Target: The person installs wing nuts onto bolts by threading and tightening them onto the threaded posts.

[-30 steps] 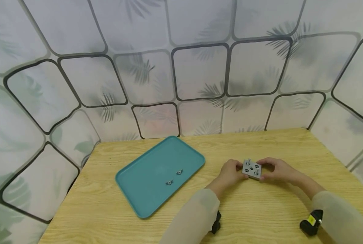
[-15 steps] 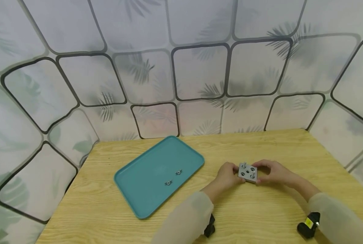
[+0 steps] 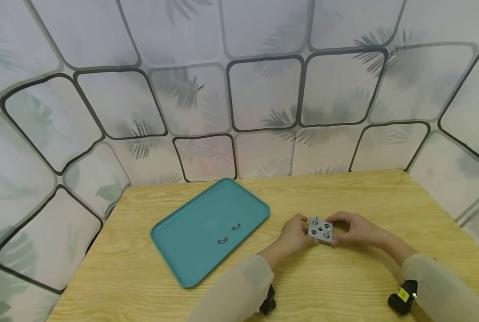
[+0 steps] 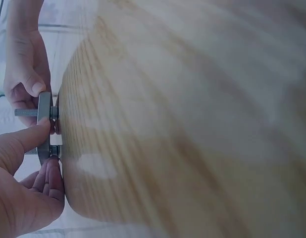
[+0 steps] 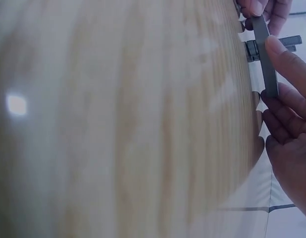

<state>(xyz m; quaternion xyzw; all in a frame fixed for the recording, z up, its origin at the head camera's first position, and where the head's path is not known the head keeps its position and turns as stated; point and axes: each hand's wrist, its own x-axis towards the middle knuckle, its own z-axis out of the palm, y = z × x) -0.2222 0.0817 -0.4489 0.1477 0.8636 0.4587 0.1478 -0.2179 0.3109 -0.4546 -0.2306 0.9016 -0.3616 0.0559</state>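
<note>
A square grey metal plate point(image 3: 320, 230) with several holes is held flat, low over the table, by both hands. Two bolts point(image 4: 25, 112) pass through it, their threaded ends pointing up and their heads below, at or very near the tabletop. My left hand point(image 3: 293, 235) pinches the plate's left edge, thumb at the near side. On the opposite edge, my right hand point(image 3: 358, 230) grips with thumb and fingers. In the right wrist view the plate point(image 5: 265, 59) appears edge-on between the two hands. Two wing nuts point(image 3: 222, 240) lie apart on the blue tray point(image 3: 195, 214).
The tray rests at an angle on the left of the wooden table point(image 3: 368, 286). A patterned curtain point(image 3: 263, 94) stands behind the table and along its sides. A black wrist device point(image 3: 402, 297) hangs under the right sleeve.
Both hands have carried the plate a little to the left and toward the near side, keeping their grip. The tray and wing nuts have stayed in place.
</note>
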